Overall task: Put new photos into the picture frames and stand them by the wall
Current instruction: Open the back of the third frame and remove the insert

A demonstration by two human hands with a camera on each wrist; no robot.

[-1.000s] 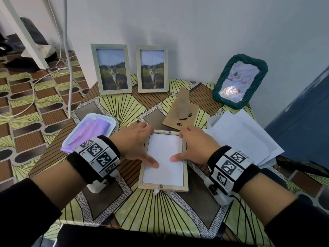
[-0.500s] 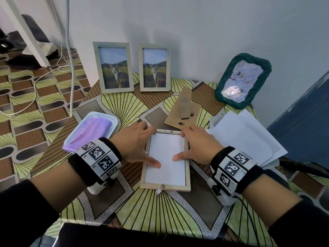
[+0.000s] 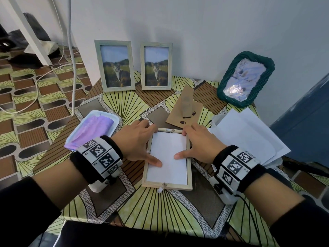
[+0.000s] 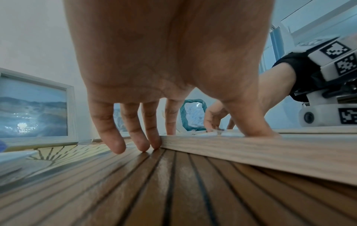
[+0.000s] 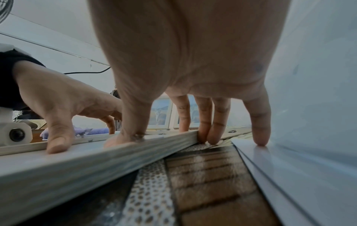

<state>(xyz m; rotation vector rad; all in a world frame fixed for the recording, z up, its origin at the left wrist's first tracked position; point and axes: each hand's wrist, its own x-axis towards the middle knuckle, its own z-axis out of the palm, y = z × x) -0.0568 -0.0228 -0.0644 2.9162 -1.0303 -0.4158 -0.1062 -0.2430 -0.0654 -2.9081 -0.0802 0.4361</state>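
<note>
A light wooden picture frame (image 3: 167,186) lies face down in the middle of the table, with a white photo back (image 3: 168,154) set inside it. My left hand (image 3: 137,139) is at its left side, thumb pressing on the white sheet, fingertips (image 4: 115,143) down on the table against the frame's outer edge (image 4: 251,152). My right hand (image 3: 201,145) mirrors it on the right side, thumb on the sheet, fingers (image 5: 204,134) beside the frame's edge (image 5: 96,165). Two frames with cat photos (image 3: 115,65) (image 3: 156,65) stand by the wall. A cardboard backing board (image 3: 185,113) lies behind the frame.
A green woven frame (image 3: 246,79) leans on the wall at the back right. Loose white sheets (image 3: 249,138) lie right of my right hand. A white tray (image 3: 114,119) with a purple cloth (image 3: 92,132) sits at the left. The table's front edge is close to me.
Both hands stay where they were on the frame and sheet; only the head view has shifted slightly.
</note>
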